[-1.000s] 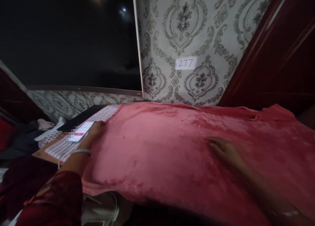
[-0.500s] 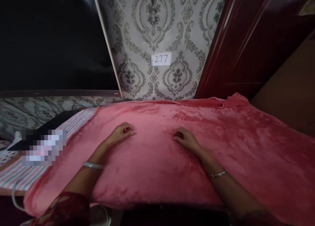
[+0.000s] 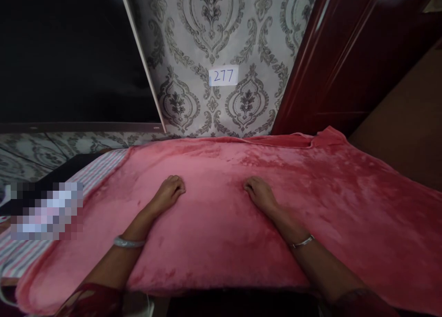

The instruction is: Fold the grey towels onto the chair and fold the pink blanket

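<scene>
A pink plush blanket (image 3: 214, 234) lies spread over a flat surface in front of me. My left hand (image 3: 170, 191) rests on it left of the middle, fingers curled under. My right hand (image 3: 258, 192) rests on it a little to the right, fingers also curled, palm down. Neither hand visibly grips the fabric. A bangle sits on each wrist.
A striped pink-and-white cloth (image 3: 100, 167) shows at the blanket's left edge, with a blurred-out object (image 3: 46, 211) on it. A paper label reading 277 (image 3: 223, 76) hangs on the patterned wall. A dark screen (image 3: 69, 54) stands back left, a dark red door (image 3: 345, 54) back right.
My left hand left the phone at the left and came to the blanket's middle. My right hand moved left to meet it. In the last half second both hands barely shifted.
</scene>
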The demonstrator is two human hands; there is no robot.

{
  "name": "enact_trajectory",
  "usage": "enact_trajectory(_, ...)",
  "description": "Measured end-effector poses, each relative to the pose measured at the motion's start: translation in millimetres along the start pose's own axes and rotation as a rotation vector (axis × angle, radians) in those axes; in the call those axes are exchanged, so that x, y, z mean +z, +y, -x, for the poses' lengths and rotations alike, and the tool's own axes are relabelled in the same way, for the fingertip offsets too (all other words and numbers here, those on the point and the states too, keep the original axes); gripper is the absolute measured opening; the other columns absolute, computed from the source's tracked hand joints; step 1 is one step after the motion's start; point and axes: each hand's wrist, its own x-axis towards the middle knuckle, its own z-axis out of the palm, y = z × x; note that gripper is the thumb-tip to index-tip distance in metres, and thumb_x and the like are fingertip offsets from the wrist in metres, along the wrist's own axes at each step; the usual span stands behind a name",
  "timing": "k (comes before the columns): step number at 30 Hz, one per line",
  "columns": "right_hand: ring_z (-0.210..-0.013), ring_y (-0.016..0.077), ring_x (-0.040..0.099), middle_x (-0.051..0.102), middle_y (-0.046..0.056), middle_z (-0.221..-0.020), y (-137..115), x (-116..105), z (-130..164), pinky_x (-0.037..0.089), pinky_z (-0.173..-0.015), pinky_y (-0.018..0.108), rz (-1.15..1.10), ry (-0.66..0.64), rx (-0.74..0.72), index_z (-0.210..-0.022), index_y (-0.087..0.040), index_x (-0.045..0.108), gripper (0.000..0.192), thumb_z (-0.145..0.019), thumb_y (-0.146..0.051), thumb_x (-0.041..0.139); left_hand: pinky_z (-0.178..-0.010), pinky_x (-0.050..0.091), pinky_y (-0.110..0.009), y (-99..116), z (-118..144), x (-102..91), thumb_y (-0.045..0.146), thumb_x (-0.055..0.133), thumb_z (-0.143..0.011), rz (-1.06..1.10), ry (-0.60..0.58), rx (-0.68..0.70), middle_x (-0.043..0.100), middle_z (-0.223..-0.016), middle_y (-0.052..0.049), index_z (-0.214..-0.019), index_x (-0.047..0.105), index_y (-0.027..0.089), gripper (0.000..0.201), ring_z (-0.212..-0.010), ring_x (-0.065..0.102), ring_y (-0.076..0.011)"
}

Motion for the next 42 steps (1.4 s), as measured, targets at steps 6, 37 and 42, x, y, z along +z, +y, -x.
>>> enact_trajectory(6,-0.084,0.0249,0.056,0.065,0.010,-0.086,-0.7,1.4,-0.7,0.042,-0.078,0.036,0.080,0.106,-0.001,-0.079,-0.021,0.059,0.017,-0.093,-0.016,0.052,-0.082,0.044,-0.038,13.7,3.0,-3.2,0.029,0.042,-0.095,-0.055,0.100,-0.007,0.064,-0.089,-0.009,-0.080,0.051,0.021,0.020,-0.088,0.056,-0.0236)
enact_trajectory(37,-0.087,0.0238,0.060,0.067,0.009,-0.091,-9.6,-6.7,6.3,0.048,-0.081,0.038,-0.106,0.176,-0.047,-0.092,-0.021,0.064,0.016,-0.096,-0.025,0.049,-0.072,0.046,-0.034,29.6,6.5,-13.0,0.022,0.045,-0.090,-0.407,0.082,-0.202,0.066,-0.082,-0.009,-0.083,0.058,0.022,0.015,-0.079,0.061,-0.0241)
enact_trajectory(42,-0.106,0.0288,0.058,0.066,0.013,-0.114,-17.4,-4.4,5.8,0.048,-0.093,0.045,-0.068,0.113,-0.153,-0.122,-0.021,0.065,0.036,-0.090,-0.039,0.066,-0.075,0.047,-0.034,28.9,6.5,-13.8,0.018,0.044,-0.090,-0.448,0.078,-0.197,0.068,-0.085,-0.009,-0.084,0.058,0.021,0.016,-0.083,0.063,-0.0237)
